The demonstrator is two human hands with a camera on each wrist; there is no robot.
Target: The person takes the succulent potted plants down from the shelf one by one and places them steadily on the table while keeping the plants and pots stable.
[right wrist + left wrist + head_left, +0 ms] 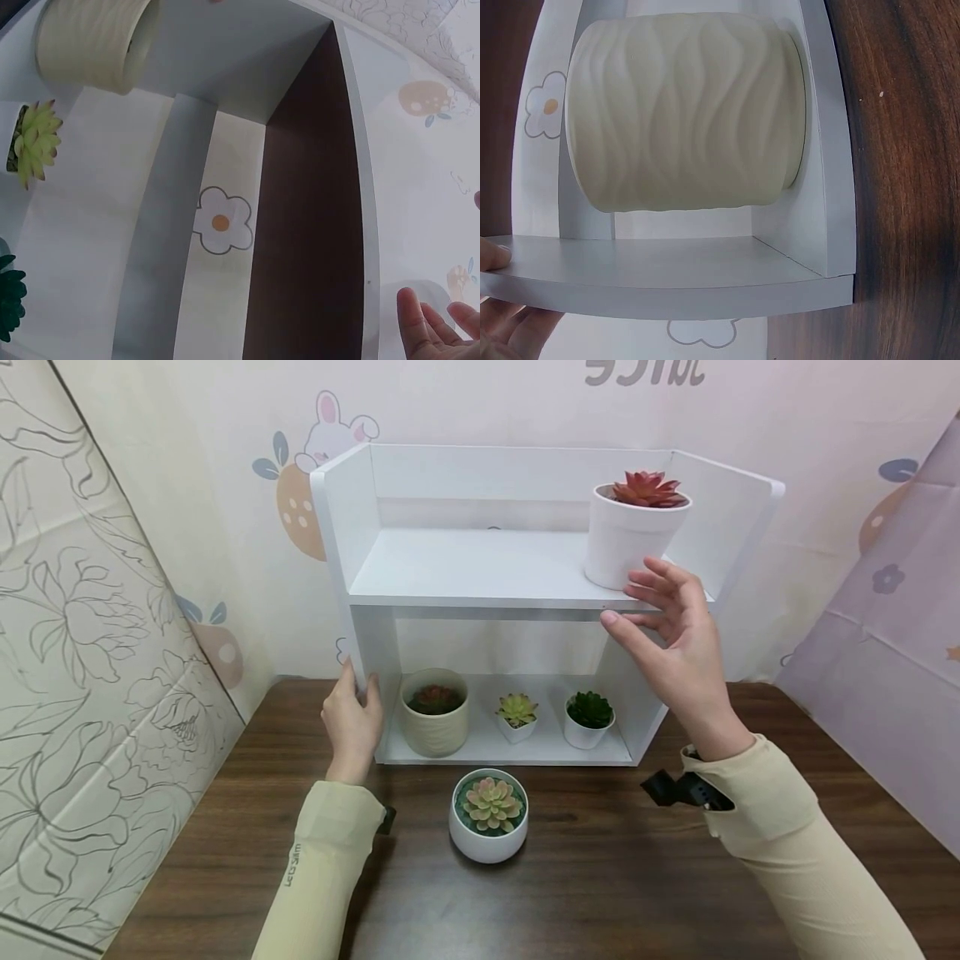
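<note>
A white two-tier shelf (465,564) stands on the table. My left hand (352,722) pinches its left side panel (660,296), with the thumb on the inner face and the fingers outside. On the top tier, at the right, sits a white pot with a red succulent (630,539). Just before that pot's base is my right hand (678,647), fingers loosely bent and thumb apart, gripping nothing; whether the fingertips touch the pot I cannot tell. Nearest to my left hand, on the lower tier, is a cream wavy-ribbed pot (433,727) with a reddish plant.
Farther right on the lower tier stand a small yellow-green succulent (517,714) and a dark green succulent (588,718) in white pots. A round white bowl with a pale succulent (489,827) sits on the brown table (585,893) before the shelf. Patterned cloth hangs behind.
</note>
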